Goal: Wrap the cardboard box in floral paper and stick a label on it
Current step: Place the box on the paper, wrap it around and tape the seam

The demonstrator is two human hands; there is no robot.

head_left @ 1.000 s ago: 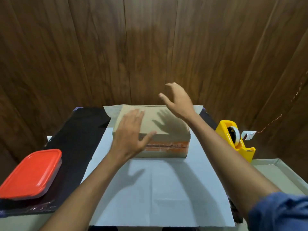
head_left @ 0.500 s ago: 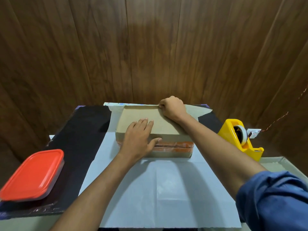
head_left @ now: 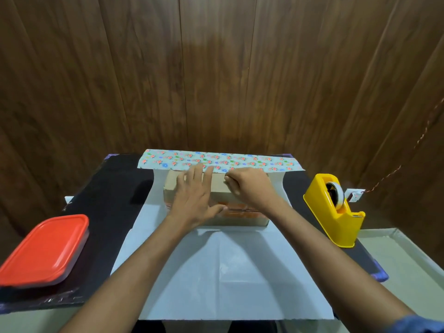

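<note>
Red-lidded container (head_left: 44,248) at left on black mat (head_left: 115,188), yellow tape dispenser (head_left: 335,209) at right, wood-panelled wall (head_left: 216,68) behind

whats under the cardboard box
The floral paper, plain side up, lies under the cardboard box on a black mat. Anything directly beneath the box is covered.

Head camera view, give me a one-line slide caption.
Left hand steadies brown cardboard box; right hand pulls floral wrapping paper over it.

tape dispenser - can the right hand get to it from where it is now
Probably yes. The tape dispenser stands in the open just right of the cardboard box, with nothing between it and the right hand. But that hand pinches the floral paper edge and would have to let go first.
</note>
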